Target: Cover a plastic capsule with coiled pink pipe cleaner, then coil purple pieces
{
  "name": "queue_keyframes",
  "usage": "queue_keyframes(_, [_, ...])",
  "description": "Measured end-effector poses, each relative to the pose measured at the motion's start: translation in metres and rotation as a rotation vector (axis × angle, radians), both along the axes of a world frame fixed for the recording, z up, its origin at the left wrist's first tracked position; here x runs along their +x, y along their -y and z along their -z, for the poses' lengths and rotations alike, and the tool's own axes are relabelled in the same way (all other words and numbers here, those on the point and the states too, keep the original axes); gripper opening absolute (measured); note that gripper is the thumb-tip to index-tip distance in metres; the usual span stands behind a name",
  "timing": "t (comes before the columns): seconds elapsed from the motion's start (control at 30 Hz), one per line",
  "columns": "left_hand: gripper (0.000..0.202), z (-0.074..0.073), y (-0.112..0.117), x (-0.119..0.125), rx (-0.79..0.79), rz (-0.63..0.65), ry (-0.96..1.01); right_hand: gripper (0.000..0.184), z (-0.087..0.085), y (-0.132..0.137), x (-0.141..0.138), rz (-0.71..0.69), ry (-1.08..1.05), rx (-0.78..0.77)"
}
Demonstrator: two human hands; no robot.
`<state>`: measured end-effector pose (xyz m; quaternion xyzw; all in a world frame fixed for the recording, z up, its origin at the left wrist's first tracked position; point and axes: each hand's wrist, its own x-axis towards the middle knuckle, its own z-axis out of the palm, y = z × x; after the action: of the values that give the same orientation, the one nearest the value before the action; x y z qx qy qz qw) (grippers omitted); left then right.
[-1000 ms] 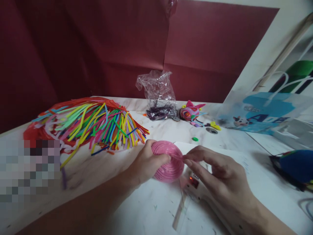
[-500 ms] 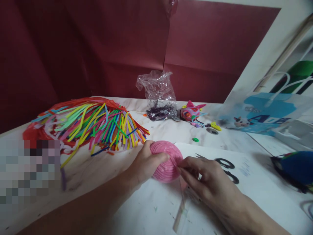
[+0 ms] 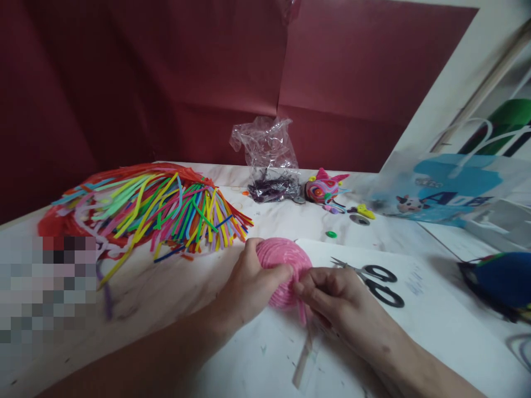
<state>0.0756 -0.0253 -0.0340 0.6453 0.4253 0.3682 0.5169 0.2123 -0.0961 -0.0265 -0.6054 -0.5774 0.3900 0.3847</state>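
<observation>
A round ball [image 3: 277, 251] covered in rows of pink pipe cleaner sits low in the middle of the view. Wrapped around its left side is my left hand [image 3: 258, 279], the thumb pressing on the front. On the ball's right side, my right hand [image 3: 327, 290] pinches a pink pipe cleaner [image 3: 302, 314], whose loose end hangs below the fingertips. Black-handled scissors [image 3: 381, 283] lie just beyond the right hand on white paper [image 3: 431, 309]. Fingers behind the ball are hidden.
Coloured pipe cleaners [image 3: 166, 215] lie in red wrapping at left. At the back stand a clear plastic bag [image 3: 269, 160] and a pink figure with pointed ears [image 3: 326, 188]. A printed carrier bag [image 3: 452, 188] and a blue object [image 3: 501, 282] are at right; a clear strip [image 3: 302, 365] lies in front.
The ball has turned slightly in my left hand. My right fingertips have shifted a little left and down, and the pink pipe cleaner's loose end now shows below them.
</observation>
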Motion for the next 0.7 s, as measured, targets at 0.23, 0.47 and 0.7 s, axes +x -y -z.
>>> queue_keyframes(0.23, [0.042, -0.001, 0.001, 0.000, -0.020, 0.056, 0.042, 0.037, -0.009, 0.001, 0.009, -0.029, -0.012, 0.071])
queue_keyframes(0.47, [0.039, -0.006, -0.003, 0.000, -0.054, 0.198, 0.058, 0.017, -0.022, 0.004, 0.024, -0.223, 0.338, 0.569])
queue_keyframes(0.7, [0.040, -0.004, -0.008, -0.003, -0.033, 0.235, -0.028, 0.038, -0.023, 0.008, 0.030, -0.460, 0.553, 0.601])
